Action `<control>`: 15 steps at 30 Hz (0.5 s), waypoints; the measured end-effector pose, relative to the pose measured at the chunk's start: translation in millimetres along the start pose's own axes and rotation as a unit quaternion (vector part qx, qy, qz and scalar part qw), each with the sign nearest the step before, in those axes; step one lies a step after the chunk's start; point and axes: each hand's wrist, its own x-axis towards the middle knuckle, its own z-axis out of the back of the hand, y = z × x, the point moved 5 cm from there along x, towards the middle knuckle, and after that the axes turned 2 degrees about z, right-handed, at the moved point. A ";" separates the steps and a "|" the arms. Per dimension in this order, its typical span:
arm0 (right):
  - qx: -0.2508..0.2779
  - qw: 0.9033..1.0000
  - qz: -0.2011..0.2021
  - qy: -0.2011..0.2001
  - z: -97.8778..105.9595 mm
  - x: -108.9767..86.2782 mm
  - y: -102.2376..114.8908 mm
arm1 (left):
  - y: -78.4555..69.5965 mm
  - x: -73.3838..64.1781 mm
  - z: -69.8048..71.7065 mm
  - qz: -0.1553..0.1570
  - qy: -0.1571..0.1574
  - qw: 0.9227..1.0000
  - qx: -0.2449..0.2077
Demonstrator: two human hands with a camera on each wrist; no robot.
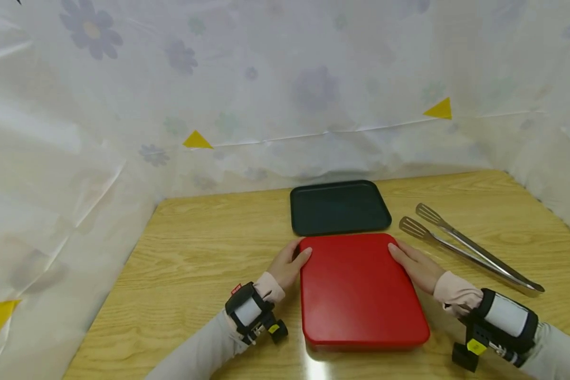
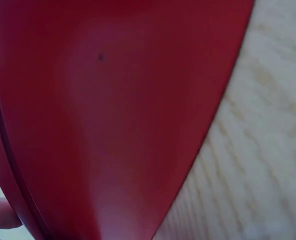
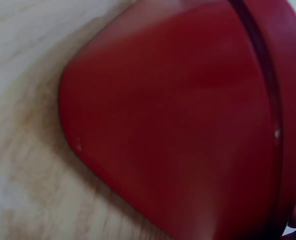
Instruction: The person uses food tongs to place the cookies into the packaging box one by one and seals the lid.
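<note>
A red lidded box [image 1: 361, 290] with rounded corners lies on the wooden table in front of me. My left hand [image 1: 286, 266] holds its far left corner, thumb on the lid and the other fingers hidden against the side. At the far right corner my right hand [image 1: 419, 266] grips in the same way, thumb on top. Both wrist views show the box's side wall [image 2: 122, 120] close up, with a dark seam below the lid rim [image 3: 293, 90]. A fingertip [image 2: 1, 212] shows at the edge of the left wrist view.
Just behind the box lies a dark green tray [image 1: 339, 208]. Metal tongs [image 1: 475, 250] with slotted ends rest spread on the table [image 1: 209, 253] to the right. Pale flowered sheeting [image 1: 290, 95] with yellow triangles surrounds the table's back and sides.
</note>
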 end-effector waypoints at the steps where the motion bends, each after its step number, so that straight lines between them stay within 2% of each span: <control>1: -0.002 1.000 0.004 -0.001 0.3 1.3 0.3 | 0.2 1.0 0.2 0.002 0.000 1.000 0.002; 10: -0.014 1.000 -0.011 -0.002 3.2 12.4 1.7 | 3.2 11.7 3.9 0.012 -0.008 1.000 0.023; 15: 0.001 1.000 -0.005 0.000 2.5 16.9 3.3 | 5.4 15.1 5.6 0.020 -0.008 1.000 0.020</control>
